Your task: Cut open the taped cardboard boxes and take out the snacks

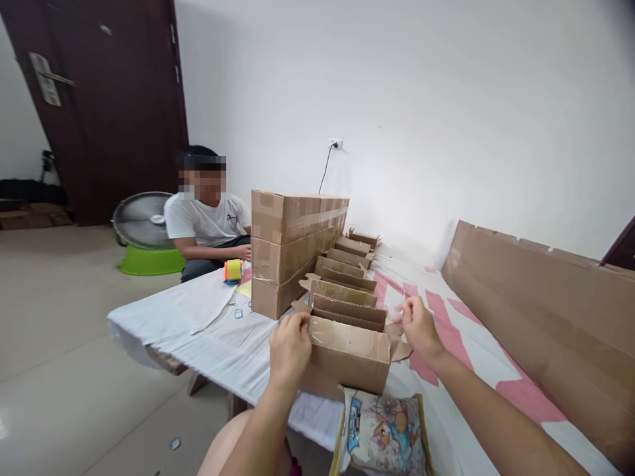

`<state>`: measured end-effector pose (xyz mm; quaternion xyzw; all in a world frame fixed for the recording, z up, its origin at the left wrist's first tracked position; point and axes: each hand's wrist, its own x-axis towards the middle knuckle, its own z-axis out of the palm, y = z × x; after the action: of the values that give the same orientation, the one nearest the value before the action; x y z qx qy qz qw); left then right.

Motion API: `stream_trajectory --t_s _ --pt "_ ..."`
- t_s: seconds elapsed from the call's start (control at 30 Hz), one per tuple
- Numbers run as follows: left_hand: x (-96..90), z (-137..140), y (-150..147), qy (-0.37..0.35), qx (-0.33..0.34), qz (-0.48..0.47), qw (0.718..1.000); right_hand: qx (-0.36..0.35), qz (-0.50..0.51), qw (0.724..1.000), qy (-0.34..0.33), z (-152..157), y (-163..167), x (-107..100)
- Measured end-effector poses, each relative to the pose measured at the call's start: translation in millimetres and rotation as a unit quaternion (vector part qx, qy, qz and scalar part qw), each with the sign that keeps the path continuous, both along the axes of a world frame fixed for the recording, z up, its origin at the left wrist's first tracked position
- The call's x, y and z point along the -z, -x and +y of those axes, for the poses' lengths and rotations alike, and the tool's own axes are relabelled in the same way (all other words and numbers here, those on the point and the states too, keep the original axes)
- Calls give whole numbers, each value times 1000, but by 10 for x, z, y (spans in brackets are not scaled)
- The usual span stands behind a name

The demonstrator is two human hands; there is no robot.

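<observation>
The nearest open cardboard box point(347, 357) stands at the table's front edge with its end flaps folded out. My left hand point(290, 350) is closed on the box's left end at the top edge. Just above the right end flap, my right hand point(421, 327) pinches a piece of clear, tape-like plastic point(395, 312). Behind the near box, several more open cardboard boxes point(342, 291) run back in a row. A printed pack with a cartoon cat point(381, 433) lies close in front of the near box.
Sealed cardboard boxes point(268, 261) are stacked left of the row. Beyond them sits a person point(208, 218) by a fan point(149, 218). Colourful tape rolls point(232, 271) rest on the white cloth point(198, 330). A large cardboard sheet point(540, 317) stands along the right side.
</observation>
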<state>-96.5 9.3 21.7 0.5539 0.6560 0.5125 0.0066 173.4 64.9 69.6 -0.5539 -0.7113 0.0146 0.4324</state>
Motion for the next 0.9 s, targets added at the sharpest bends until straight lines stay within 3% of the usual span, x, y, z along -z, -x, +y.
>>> stream_trajectory --t_s 0.17,0.3,0.47,0.67,0.8,0.9 --pt "-70 -72 -42 -36 -32 -59 997 -10 78 996 -36 55 -316 -109" --pt "-168 -149 -24 -76 7 -105 992 -55 80 995 -32 -35 -334 -98" --pt "-274 -289 164 84 73 -25 993 -84 47 995 -19 -67 -228 -113" --pt "-387 -519 244 175 162 129 963 -118 -69 991 -4 29 19 -222" --pt "-405 -484 164 195 133 166 957 -187 -200 961 46 -74 207 -269" --pt "-359 -412 114 162 108 176 965 -207 -268 938 78 -233 255 -288"
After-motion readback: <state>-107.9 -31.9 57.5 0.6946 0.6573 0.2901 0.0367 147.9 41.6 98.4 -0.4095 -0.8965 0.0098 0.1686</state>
